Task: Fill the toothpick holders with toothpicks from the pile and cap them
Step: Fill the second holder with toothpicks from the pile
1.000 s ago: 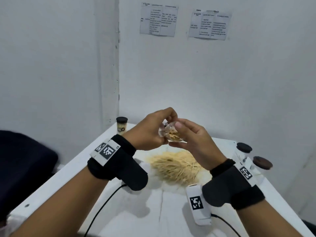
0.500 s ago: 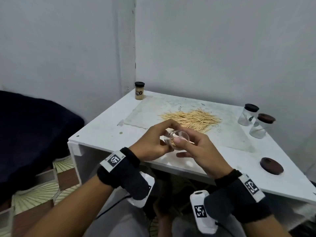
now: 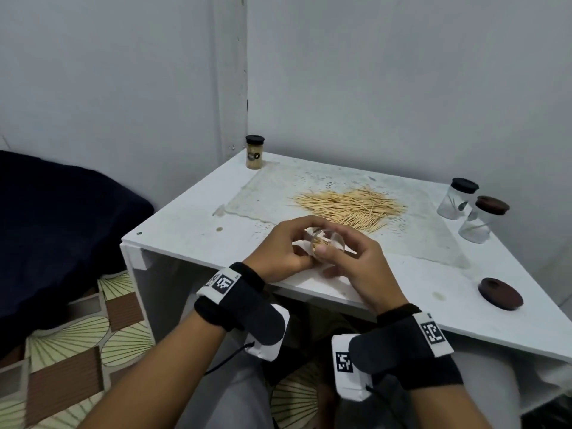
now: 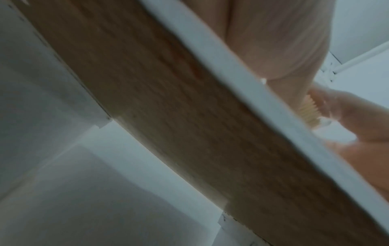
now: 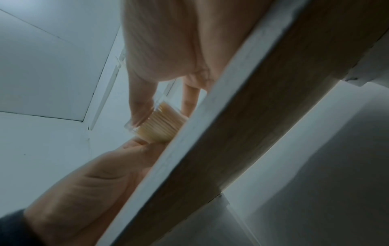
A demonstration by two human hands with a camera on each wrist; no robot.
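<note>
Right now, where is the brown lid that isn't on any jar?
In the head view the loose brown lid lies flat on the white table at its near right corner, to the right of the right hand.

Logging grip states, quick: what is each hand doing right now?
Left hand: grips the clear holder of toothpicks.
Right hand: holds the same holder, thumb at its rim.
</note>
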